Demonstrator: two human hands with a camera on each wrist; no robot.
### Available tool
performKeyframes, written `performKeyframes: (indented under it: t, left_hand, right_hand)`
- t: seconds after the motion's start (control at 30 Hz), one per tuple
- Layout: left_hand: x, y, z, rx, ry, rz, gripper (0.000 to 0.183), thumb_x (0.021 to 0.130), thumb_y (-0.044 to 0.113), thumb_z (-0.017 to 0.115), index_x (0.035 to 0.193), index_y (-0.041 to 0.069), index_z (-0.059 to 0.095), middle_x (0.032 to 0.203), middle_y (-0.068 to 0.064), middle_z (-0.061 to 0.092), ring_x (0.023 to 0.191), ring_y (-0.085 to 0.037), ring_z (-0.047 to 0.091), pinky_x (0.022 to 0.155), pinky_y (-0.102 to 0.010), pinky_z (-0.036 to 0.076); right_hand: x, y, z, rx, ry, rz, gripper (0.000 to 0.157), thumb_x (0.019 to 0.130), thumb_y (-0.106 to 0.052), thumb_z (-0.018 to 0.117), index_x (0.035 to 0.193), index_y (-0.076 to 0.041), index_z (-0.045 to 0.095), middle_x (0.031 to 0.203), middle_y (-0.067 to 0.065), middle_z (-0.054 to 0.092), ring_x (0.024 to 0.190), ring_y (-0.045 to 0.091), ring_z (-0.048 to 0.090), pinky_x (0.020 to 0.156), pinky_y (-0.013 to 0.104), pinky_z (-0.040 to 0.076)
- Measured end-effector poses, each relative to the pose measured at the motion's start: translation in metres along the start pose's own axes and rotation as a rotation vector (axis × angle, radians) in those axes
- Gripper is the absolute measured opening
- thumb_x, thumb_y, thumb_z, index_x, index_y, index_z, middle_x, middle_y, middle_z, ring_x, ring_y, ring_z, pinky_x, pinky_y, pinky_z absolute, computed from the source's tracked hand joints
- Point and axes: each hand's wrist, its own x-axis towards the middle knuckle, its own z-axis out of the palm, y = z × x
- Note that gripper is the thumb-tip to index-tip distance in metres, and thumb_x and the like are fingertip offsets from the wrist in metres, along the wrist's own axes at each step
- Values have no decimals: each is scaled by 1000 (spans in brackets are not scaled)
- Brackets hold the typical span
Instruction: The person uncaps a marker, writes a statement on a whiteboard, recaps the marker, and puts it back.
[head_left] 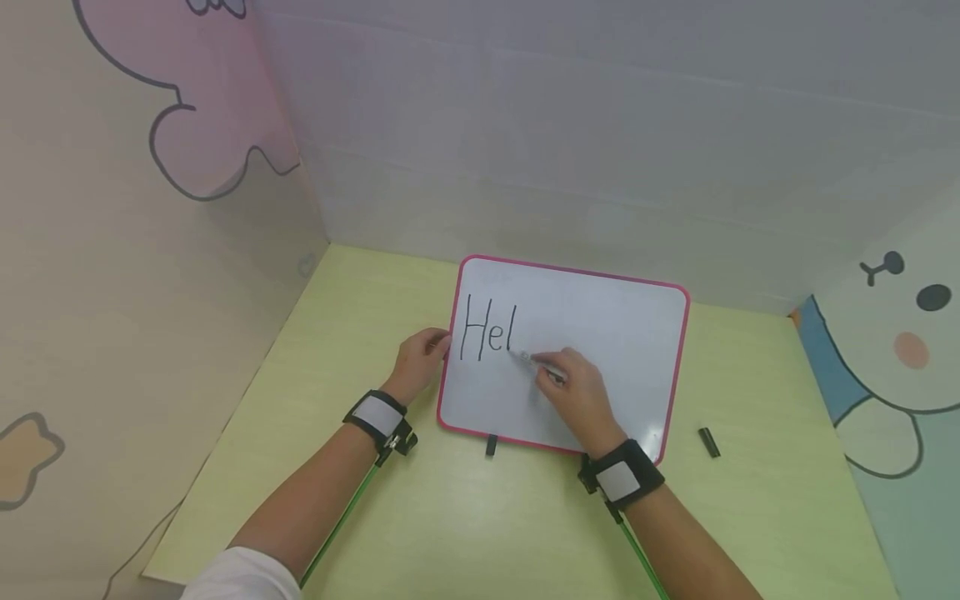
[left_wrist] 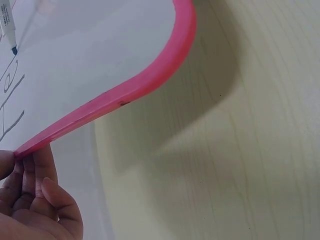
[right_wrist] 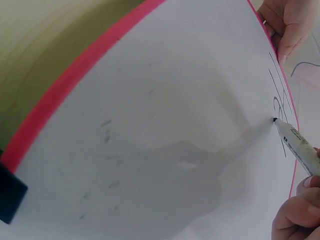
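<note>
A whiteboard (head_left: 600, 333) with a pink frame leans at a slant, "Hel" written in dark strokes near its left side. My right hand (head_left: 577, 392) pinches a white marker (right_wrist: 295, 142), whose dark tip is at the foot of the "l". In the right wrist view, the marker tip meets the board surface or nearly so. With thumb in front and fingers behind, my left hand (left_wrist: 37, 195) grips the board's left edge; in the head view that hand (head_left: 416, 362) is left of the letters.
A black marker cap (head_left: 708, 442) lies on the pale yellow table (head_left: 772, 400), right of the board. Dark clips or feet (head_left: 491, 446) show at the board's lower edge. Walls stand behind and at both sides, the side ones painted with cartoon figures (head_left: 911, 350).
</note>
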Motion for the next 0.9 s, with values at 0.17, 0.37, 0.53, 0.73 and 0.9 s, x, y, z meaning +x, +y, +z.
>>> performKeyframes:
  t: [0.17,0.37,0.53,0.73,0.9]
  left_hand:
    - [0,0,0,1,9,6,32,97,24,53,118,2,61,113,-14,64,98,-25,61,86,-38,52]
    - [0,1,1,7,6,-19,32,97,24,53,119,2,60,112,-14,64,98,-25,60,86,-38,52]
    - [0,0,1,12,29,16,31,97,23,54,117,1,61,109,-15,64,94,-25,60,83,-35,52]
    - [1,-1,1,2,7,-5,32,97,25,53,119,2,60,113,-14,64,98,-25,59,87,-38,51]
    - [2,-1,1,8,1,-25,33,97,26,53,120,3,60,114,-14,64,99,-25,60,88,-39,51]
  right_hand:
    - [-5,0,0,-14,5,-17,22,83,-11,62,102,-15,71,82,-3,60,71,11,49,60,25,43]
    - [-8,2,0,-14,14,-25,21,82,-11,62,101,-16,72,80,-3,59,69,11,47,59,25,41]
    - [-9,4,0,-4,11,-1,21,81,-12,63,100,-16,72,80,-4,59,70,11,48,58,25,41]
    - [-9,7,-1,0,13,13,21,81,-12,63,100,-18,72,80,-4,59,70,12,48,58,25,42]
    - [-9,7,-2,0,25,10,21,81,-10,64,99,-17,72,80,-4,59,70,12,48,58,25,42]
